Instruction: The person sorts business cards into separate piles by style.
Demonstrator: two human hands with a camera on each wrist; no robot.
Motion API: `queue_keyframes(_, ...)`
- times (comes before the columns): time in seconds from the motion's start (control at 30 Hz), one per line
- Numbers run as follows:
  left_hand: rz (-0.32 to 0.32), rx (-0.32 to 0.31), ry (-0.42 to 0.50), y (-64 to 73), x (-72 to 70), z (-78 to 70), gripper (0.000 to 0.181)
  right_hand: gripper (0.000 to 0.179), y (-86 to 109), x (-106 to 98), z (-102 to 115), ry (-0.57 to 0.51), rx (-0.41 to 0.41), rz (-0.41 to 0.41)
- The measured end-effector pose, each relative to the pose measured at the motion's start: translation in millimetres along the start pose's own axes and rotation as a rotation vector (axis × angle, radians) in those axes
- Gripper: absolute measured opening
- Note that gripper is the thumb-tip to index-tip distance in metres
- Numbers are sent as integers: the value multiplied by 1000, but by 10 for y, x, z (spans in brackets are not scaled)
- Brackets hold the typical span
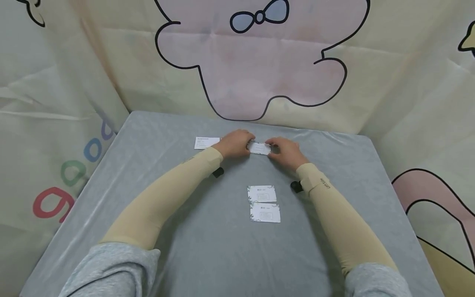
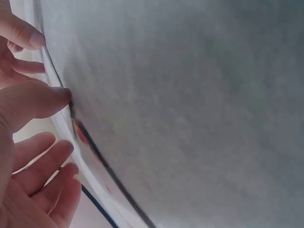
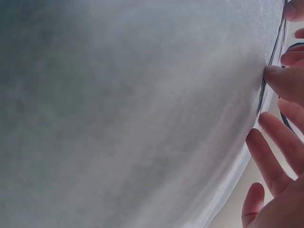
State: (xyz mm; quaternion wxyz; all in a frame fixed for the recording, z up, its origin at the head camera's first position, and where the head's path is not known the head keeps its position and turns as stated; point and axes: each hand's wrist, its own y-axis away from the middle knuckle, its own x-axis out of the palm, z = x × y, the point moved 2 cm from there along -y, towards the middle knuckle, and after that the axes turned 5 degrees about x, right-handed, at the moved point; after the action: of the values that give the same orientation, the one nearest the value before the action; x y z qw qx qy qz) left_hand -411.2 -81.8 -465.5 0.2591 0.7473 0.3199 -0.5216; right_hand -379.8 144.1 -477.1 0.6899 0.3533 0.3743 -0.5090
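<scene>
At the far part of the grey table, a small white card with printed text and leaf patterns lies between both hands. My left hand holds its left end, thumb at the near edge and fingers at the far edge. From the other side, my right hand pinches the right end between thumb and index finger. Both wrist views show the card only as a thin edge at the thumbs. Another white card lies left of the left hand, partly covered by it.
Two more printed cards, an upper one and a lower one, lie nearer me, edge to edge, on the grey cloth-covered table. A cartoon-printed curtain hangs behind the table's far edge and along both sides.
</scene>
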Motion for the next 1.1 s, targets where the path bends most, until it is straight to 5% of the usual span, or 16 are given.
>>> queue_keyframes(0.2,-51,105,-65,258,-65,-235,63,53,254,-137,38,27,-32,6)
queue_keyframes(0.33,-51,189,-55,647,-19,-502,59,53,683,-242,125,86,-104,9)
queue_keyframes(0.53,-52,214,-31,1105,115,-798,60,54,1294,-204,265,110,-202,15)
queue_keyframes(0.87,-51,220,-65,1345,382,-930,55,55,1509,172,274,110,-190,56)
queue_keyframes(1.1,-56,182,-17,1388,380,-969,44,51,1576,192,338,62,-197,19)
